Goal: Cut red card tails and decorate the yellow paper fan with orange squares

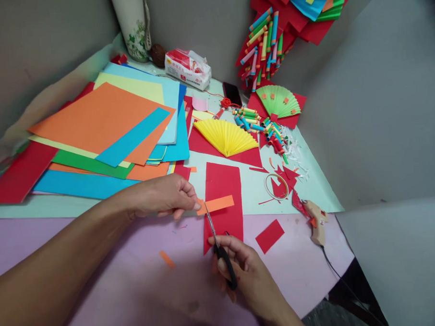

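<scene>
Pinched between the fingers of my left hand (175, 196) is the left end of a narrow orange paper strip (221, 203). My right hand (243, 267) grips a pair of scissors (225, 266) by its black handles. The blades cross the strip a little to the right of my left fingertips. Below the strip lies a long red paper piece (223, 182), partly covered by the scissors and my right hand. A small red rectangle (270, 236) rests to the right of that hand, and a small orange scrap (167, 259) lies to the left.
A stack of coloured paper (103, 120) spreads over the left side. Behind the red piece sits a yellow paper fan (225, 136). A tape roll (276, 187) lies among red scraps, near a corded glue gun (316, 222). Tissues (188, 69) and a phone (232, 94) are farther back.
</scene>
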### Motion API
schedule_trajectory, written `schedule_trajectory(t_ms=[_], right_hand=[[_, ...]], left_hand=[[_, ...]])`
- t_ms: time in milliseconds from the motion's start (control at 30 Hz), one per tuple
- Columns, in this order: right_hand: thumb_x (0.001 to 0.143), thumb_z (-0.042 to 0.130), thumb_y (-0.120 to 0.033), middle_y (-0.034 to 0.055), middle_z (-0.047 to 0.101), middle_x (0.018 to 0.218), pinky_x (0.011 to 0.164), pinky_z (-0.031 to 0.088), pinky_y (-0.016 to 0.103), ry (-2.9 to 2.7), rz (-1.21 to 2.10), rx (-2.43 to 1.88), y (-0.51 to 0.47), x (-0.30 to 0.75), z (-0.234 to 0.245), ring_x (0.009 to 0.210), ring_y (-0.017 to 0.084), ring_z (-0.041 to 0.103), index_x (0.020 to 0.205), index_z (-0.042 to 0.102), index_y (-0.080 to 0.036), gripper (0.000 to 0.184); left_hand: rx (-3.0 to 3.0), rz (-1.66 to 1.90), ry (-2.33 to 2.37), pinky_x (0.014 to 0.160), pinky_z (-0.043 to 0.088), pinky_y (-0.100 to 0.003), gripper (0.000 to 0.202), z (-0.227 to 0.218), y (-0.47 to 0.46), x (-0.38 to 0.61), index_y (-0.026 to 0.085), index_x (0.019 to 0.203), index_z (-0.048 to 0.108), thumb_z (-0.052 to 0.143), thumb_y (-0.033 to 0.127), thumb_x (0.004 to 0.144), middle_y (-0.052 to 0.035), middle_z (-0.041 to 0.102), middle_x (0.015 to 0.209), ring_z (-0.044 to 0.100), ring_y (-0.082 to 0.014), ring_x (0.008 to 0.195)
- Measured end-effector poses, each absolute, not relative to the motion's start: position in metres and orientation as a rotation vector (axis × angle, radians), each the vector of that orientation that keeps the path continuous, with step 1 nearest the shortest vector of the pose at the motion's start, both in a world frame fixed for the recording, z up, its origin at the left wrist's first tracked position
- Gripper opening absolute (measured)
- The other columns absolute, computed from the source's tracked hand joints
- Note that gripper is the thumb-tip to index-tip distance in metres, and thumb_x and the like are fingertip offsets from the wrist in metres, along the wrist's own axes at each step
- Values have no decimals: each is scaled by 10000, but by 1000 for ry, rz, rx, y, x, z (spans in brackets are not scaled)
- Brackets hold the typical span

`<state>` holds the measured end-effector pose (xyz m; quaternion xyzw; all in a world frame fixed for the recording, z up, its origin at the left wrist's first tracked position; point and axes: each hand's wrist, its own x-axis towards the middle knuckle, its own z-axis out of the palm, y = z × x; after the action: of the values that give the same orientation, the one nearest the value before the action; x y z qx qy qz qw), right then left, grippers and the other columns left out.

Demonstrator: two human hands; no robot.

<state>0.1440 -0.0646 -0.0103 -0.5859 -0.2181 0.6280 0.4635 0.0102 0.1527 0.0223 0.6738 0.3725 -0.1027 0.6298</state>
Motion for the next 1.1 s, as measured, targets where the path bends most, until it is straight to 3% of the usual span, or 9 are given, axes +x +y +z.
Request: schedule_trajectory(t_ms=[300, 500, 567, 667, 833, 933, 1033, 1100], right_hand=[[781, 760, -530, -62, 510, 639, 385, 303, 167, -542, 1522, -1431, -66, 143, -15, 436, 47, 394, 1101, 651, -200, 472], [748, 764, -543, -55, 534, 667, 352, 318, 172, -548, 1481, -1543, -68, 151, -7, 416, 60, 424, 1157, 624, -199, 552], [776, 745, -488, -50, 545, 687, 379, 359, 188, -614, 1278, -1665, -69, 166, 2, 462, 90, 476, 1208, 579, -213, 538], [815, 701, -383, -10, 603, 734, 536, 466, 248, -840, 812, -1955, -67, 197, 14, 612, 147, 570, 1172, 579, -200, 419], [855, 599, -270, 103, 715, 987, 756, 482, 344, -1190, 263, -2496, -47, 236, 22, 901, 249, 667, 1171, 643, -188, 330], [888, 547, -213, 128, 698, 1074, 707, 455, 337, -1365, 173, -2652, -34, 241, 20, 928, 268, 658, 1156, 649, -180, 289], [907, 523, -171, 122, 681, 966, 637, 424, 328, -1554, 94, -2715, -26, 240, 20, 888, 279, 633, 1059, 677, -189, 217], [909, 534, -159, 136, 663, 966, 682, 447, 350, -1640, -20, -2619, -23, 235, 22, 962, 304, 606, 1025, 684, -185, 191]], left_hand=[[1547, -235, 846, 425, 200, -249, 119, 21, 152, 11, 240, 659, 652, 653, 352, 700, 24, 558, 440, 308, -102, 379], [1542, -219, 857, 415, 183, -255, 139, 25, 155, 8, 245, 645, 635, 659, 354, 727, 24, 552, 436, 295, -96, 375], [1549, -198, 871, 408, 190, -262, 136, 28, 159, 4, 250, 648, 631, 655, 352, 735, 23, 551, 440, 310, -99, 366], [1647, -192, 955, 405, 231, -269, 93, 29, 163, 0, 258, 665, 638, 641, 329, 727, 15, 589, 470, 356, -113, 361], [1856, -187, 1011, 461, 311, -269, 78, 18, 162, 4, 254, 630, 632, 597, 278, 696, 6, 633, 483, 501, -157, 451], [1885, -197, 984, 503, 345, -271, 86, 15, 156, 9, 251, 662, 638, 571, 287, 702, 6, 660, 503, 582, -178, 523], [1942, -192, 1012, 538, 370, -272, 87, 19, 150, 14, 238, 671, 619, 572, 304, 701, -1, 687, 536, 618, -188, 581], [1977, -168, 1079, 525, 361, -279, 96, 23, 148, 15, 240, 696, 596, 602, 336, 690, 8, 689, 539, 606, -194, 567]])
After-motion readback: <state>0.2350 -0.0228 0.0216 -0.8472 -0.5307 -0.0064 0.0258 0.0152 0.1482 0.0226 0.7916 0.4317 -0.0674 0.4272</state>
